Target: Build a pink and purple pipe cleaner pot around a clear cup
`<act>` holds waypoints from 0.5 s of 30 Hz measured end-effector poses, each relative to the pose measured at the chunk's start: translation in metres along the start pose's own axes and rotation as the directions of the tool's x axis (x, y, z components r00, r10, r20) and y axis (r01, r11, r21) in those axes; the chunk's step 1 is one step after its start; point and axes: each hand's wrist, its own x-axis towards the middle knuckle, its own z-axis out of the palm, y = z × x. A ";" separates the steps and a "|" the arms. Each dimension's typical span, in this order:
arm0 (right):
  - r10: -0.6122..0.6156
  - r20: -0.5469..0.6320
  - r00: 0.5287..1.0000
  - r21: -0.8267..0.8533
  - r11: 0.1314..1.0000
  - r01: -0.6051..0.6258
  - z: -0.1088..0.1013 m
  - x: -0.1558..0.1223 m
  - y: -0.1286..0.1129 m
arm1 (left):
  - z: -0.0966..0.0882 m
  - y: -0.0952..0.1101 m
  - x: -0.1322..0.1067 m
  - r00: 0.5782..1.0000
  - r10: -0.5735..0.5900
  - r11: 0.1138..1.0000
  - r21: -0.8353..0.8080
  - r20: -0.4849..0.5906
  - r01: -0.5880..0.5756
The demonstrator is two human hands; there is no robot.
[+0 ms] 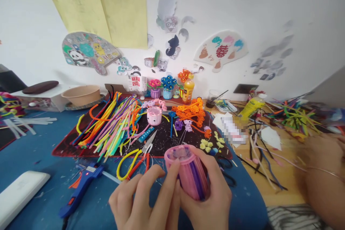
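Observation:
A small round pot (190, 176), wrapped in upright pink and purple pipe cleaners, is tilted toward me with its mouth partly showing. My right hand (211, 199) is wrapped round its right side and base. The fingers of my left hand (147, 197) are closed against the left side and front rim, with a fingertip at the edge. Scissors (134, 158) with yellow and red handles lie just beyond my left hand. To the left rests a blue glue gun (82, 187) with a glue stick in its back.
Many coloured pipe cleaners (115, 125) cover the dark mat (67, 147). Behind it are a pink pot (154, 115), orange pipe-cleaner flowers (191, 113) and a juice bottle (188, 88). Another person's arm (323, 176) is at the right; a white device (23, 197) lies left.

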 end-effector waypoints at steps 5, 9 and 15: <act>-0.008 -0.009 1.000 -0.023 1.000 0.008 0.000 0.000 0.000 | -0.002 -0.001 0.000 1.000 -0.013 1.000 -0.019 0.005 0.013; -0.015 -0.022 1.000 -0.026 1.000 0.014 0.000 0.000 0.001 | -0.002 -0.001 0.000 1.000 -0.014 0.999 -0.036 0.014 0.015; -0.001 -0.031 1.000 -0.015 1.000 0.000 0.001 -0.002 0.001 | -0.001 0.003 0.001 0.999 -0.033 0.999 -0.040 0.015 0.034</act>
